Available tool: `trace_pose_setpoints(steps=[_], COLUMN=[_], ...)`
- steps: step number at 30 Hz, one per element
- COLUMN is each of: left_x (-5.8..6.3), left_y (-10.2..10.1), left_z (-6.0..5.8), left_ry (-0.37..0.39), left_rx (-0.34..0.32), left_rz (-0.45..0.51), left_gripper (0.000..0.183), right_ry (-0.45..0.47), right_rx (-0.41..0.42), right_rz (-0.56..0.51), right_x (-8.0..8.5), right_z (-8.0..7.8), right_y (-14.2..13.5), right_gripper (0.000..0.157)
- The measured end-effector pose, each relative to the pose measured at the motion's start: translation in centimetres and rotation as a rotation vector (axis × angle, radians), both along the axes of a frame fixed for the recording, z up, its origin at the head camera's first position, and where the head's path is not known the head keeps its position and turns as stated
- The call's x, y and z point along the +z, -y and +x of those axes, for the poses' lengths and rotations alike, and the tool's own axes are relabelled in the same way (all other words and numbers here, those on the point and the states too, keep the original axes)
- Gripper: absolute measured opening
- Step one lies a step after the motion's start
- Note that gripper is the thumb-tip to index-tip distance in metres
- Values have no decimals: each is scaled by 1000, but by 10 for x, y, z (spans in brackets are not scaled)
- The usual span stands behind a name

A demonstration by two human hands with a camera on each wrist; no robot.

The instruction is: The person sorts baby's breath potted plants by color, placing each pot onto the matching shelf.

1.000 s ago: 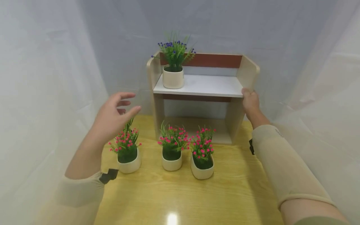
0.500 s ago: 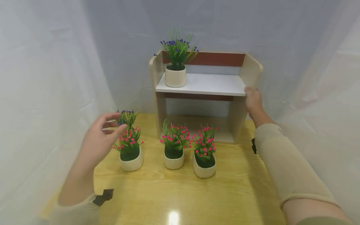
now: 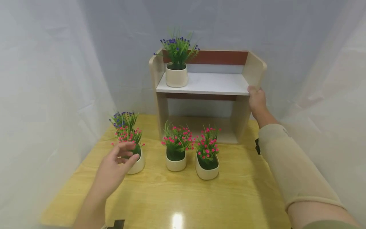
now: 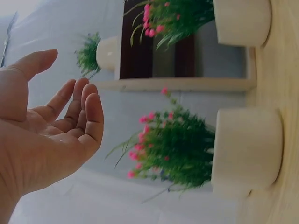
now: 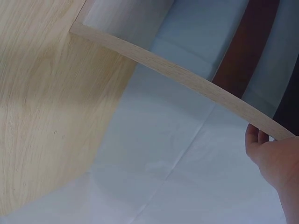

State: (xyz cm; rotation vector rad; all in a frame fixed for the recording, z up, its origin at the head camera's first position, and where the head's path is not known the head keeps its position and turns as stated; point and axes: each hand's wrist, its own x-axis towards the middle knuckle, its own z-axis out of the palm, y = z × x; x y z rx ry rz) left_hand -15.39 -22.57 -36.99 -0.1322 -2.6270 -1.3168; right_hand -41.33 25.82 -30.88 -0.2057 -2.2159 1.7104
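Note:
My right hand point(image 3: 257, 101) grips the right side panel of a small two-tier shelf point(image 3: 206, 83), thumb at the front edge by the white upper board. In the right wrist view, fingers wrap the panel's outer side. My left hand point(image 3: 114, 168) hangs in the air, fingers loosely bent and holding nothing, overlapping the left pink-flowered potted plant point(image 3: 138, 165) in the head view. The left wrist view shows the palm apart from that plant point(image 4: 247, 149). A purple-flowered potted plant point(image 3: 176, 76) stands on the shelf's upper board, at its left end.
Two more pink-flowered potted plants, one in the middle point(image 3: 175, 163) and one to its right point(image 3: 207, 171), stand before the shelf. Behind the left pink plant is another purple-flowered plant point(image 3: 121, 120). A wooden table point(image 3: 183, 197) bears everything; pale sheeting point(image 3: 128, 63) hangs around it.
My left hand has come down and back toward me, uncovering the purple-flowered plant behind the left pink one. My right hand keeps its grip on the shelf's side panel.

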Motion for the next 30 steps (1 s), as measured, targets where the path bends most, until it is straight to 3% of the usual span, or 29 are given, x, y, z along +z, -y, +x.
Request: trace_pose_setpoints(steps=[12,20,30], left_x=[-25,-37,-45], left_y=[-60,-92,-122], left_z=[-10,-27,-52], left_ry=[79,167,224], left_rx=[-177,-277,-399], left_rz=[65,96,-17], left_gripper=[58,67,85], right_ry=[-24,-16,-29], right_rx=[5,-2,4], right_rz=[-14,1,-6], right_x=[2,3,1], right_z=[2,1,2], right_y=[0,1,1], right_gripper=[67,66,66])
